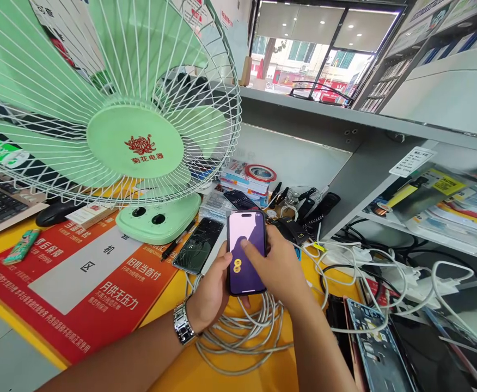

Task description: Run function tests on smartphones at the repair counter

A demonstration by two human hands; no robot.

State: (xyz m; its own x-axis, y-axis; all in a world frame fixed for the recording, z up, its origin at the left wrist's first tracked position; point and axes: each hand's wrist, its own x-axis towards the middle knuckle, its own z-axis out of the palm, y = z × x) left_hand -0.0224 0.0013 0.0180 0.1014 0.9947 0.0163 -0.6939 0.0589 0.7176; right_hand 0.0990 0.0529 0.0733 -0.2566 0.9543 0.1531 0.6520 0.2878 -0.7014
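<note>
A smartphone (246,277) with a lit purple and pink screen is held upright in front of me, over a coil of grey cable (238,337). My left hand (209,294), with a metal watch (183,323) at the wrist, grips its left edge and lower back. On the other side my right hand (281,267) wraps round the right edge, its thumb over the middle of the screen. Just left of these hands lies a dark phone with a cracked screen (200,245). Behind the held phone, another phone (240,199) shows a timer.
A green fan (136,141) stands at the left on its base (159,218). A red printed mat (71,288) covers the table's left part. Tangled white cables (361,267) and an opened phone body (379,345) lie at right, below a shelf (410,212).
</note>
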